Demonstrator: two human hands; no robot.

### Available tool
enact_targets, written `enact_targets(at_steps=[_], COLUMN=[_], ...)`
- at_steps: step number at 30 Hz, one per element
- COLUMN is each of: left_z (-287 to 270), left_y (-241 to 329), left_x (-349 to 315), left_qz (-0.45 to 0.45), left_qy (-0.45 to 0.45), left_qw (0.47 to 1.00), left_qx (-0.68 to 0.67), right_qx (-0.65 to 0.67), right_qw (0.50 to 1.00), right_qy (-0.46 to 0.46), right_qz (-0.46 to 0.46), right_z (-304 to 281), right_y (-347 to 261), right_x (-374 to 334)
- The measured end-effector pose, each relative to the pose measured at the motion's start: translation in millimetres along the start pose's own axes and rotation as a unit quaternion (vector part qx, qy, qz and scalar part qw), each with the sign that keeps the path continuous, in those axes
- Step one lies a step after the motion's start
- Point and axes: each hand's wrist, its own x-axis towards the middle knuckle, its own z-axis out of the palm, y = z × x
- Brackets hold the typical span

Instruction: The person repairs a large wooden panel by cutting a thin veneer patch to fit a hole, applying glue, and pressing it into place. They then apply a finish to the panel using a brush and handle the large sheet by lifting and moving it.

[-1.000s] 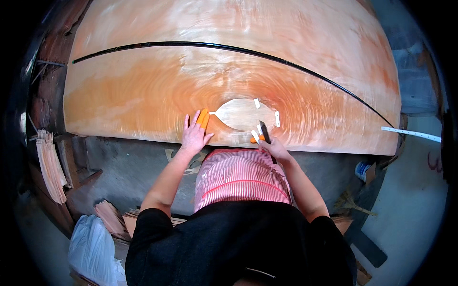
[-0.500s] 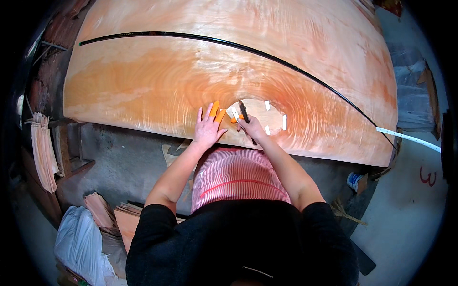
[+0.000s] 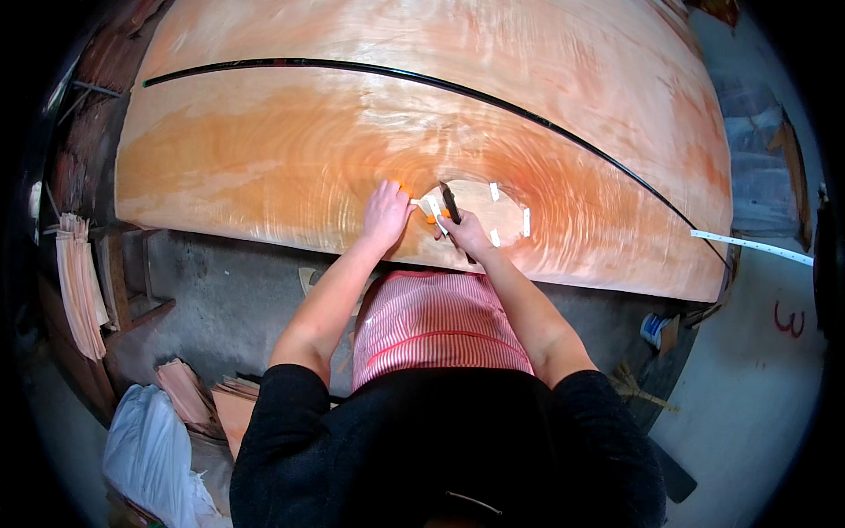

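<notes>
A large sheet of thin wood veneer lies before me. Set in it near its front edge is a paler oval patch, with short strips of white tape across its rim. At the patch's left end, my left hand rests with its fingers curled together; what they pinch, if anything, is too small to make out. Orange covers show on some fingertips of both hands. My right hand grips a slim dark knife, tilted over the left part of the patch, beside another white tape strip.
A long thin black rod curves across the sheet. White perforated tape runs off its right edge. Below left are bundled veneer strips and a white plastic bag. A small tape roll sits at lower right.
My left hand has gone from spread, flat fingers to curled ones, turning in toward the patch's left end. The right hand keeps the knife in nearly the same place.
</notes>
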Motion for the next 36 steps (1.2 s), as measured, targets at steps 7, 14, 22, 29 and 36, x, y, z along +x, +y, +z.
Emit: enact_targets(at_steps=[7,14,22,29,36], left_z=[9,11,7,6,9], left_y=[-2,-3,3,5,2], left_x=[6,7,10,12,12], left_qz=[0.015,0.017,0.007,0.002,0.000], left_qy=[-0.004,-0.019,-0.020,-0.021,-0.015], left_qw=[0.999,0.998,0.998,0.998,0.999], left_qx=[0.032,0.058,0.064,0.053,0.053], right_qx=[0.005,0.001,0.074,-0.221,-0.277], right_qw=[1.000,0.999,0.997,0.955,0.939], right_qy=[-0.005,0.015,0.025,0.183,0.203], right_qz=[0.006,-0.041,-0.009,-0.071,-0.033], right_z=[-2,-1,2,24,28], right_y=[4,19,17,7,-2], right_x=[2,12,14,30,33])
